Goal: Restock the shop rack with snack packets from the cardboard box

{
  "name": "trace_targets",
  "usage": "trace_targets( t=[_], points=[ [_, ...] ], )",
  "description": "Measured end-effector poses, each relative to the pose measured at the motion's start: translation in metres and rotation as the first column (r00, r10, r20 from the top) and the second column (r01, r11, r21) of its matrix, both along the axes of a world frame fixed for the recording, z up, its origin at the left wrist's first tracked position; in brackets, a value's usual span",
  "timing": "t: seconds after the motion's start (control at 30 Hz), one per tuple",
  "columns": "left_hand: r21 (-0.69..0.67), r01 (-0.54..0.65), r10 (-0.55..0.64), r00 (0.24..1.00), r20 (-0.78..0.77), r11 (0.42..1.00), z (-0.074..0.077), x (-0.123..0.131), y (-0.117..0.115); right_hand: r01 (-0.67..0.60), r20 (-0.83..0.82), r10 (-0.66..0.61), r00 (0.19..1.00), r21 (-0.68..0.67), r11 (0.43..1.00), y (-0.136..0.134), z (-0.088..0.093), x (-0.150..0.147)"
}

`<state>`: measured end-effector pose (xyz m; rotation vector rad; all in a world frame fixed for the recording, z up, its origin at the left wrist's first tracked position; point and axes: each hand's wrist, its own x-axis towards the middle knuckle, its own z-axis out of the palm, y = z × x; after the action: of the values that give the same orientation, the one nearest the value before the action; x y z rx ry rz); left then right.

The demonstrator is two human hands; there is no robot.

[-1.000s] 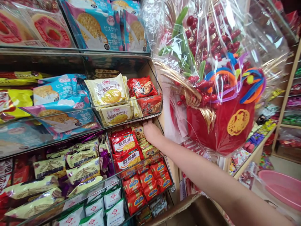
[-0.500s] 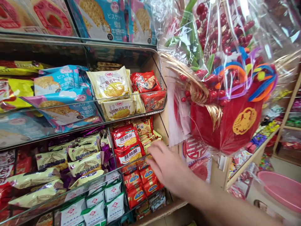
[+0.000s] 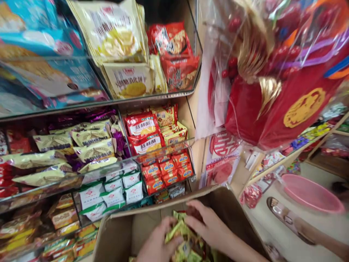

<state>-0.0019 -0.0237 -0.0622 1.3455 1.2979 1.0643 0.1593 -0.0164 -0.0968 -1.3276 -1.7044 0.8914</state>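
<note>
An open cardboard box point(image 3: 238, 207) is below the shelves, and both my hands are inside it. My left hand point(image 3: 156, 240) has its fingers curled round the left side of a bunch of shiny yellow snack packets point(image 3: 181, 233). From the right, my right hand point(image 3: 211, 223) closes on the same bunch. Something dark reddish-brown shows by its fingers, too blurred to name. How many packets each hand grips cannot be made out. Similar yellow packets point(image 3: 174, 136) stand in the shelf bin beside red walnut-cookie packets point(image 3: 143, 133).
Clear-fronted shelves point(image 3: 89, 102) hold several kinds of wrapped biscuits. A red gift pot point(image 3: 261, 112) in clear wrap hangs over the right side. Beyond the box are a pink basin point(image 3: 311, 193) and a person's sandalled foot point(image 3: 289, 218) on the floor.
My right hand has moved from the yellow packets in the shelf bin down into the box. My left hand has come into view there. The view has tilted down.
</note>
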Motion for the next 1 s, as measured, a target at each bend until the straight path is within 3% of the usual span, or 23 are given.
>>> trace_targets(
  t=[0.07,0.13,0.23,0.3,0.4,0.47,0.57,0.77,1.0],
  points=[
    [-0.07,0.097,-0.09,0.992,0.087,0.993,-0.001,0.002,0.006,0.073,-0.104,-0.072,0.992,0.009,0.997,0.004,0.017,-0.003],
    [-0.086,0.106,-0.088,0.977,0.196,0.991,-0.001,0.005,0.012,0.164,-0.165,-0.154,0.974,0.046,0.985,0.011,0.029,-0.007],
    [-0.059,-0.052,0.07,0.933,0.354,0.997,0.0,0.009,0.017,0.273,-0.259,-0.245,0.934,0.078,0.959,0.018,0.037,-0.011],
    [-0.057,-0.155,0.165,0.895,0.414,0.986,0.001,0.01,0.02,0.265,-0.292,-0.216,0.932,0.141,0.954,0.019,0.04,-0.014],
    [-0.045,-0.218,0.215,0.868,0.448,0.975,0.004,0.01,0.023,0.212,-0.25,-0.139,0.958,0.294,0.932,0.019,0.042,-0.018],
    [-0.021,-0.266,0.247,0.856,0.455,0.964,0.005,0.011,0.023,0.246,-0.243,-0.171,0.955,0.327,0.913,0.019,0.042,-0.022],
    [-0.011,-0.341,0.311,0.844,0.438,0.94,0.003,0.014,0.02,0.308,-0.313,-0.226,0.922,0.242,0.92,0.02,0.04,-0.028],
    [0.002,-0.392,0.365,0.857,0.363,0.92,0.002,0.015,0.017,0.24,-0.52,-0.181,0.835,0.048,0.97,0.022,0.035,-0.034],
    [0.063,-0.388,0.361,0.896,0.257,0.919,0.013,0.013,0.016,0.206,-0.689,-0.165,0.706,-0.023,0.978,0.022,0.035,-0.035]
  ],
)
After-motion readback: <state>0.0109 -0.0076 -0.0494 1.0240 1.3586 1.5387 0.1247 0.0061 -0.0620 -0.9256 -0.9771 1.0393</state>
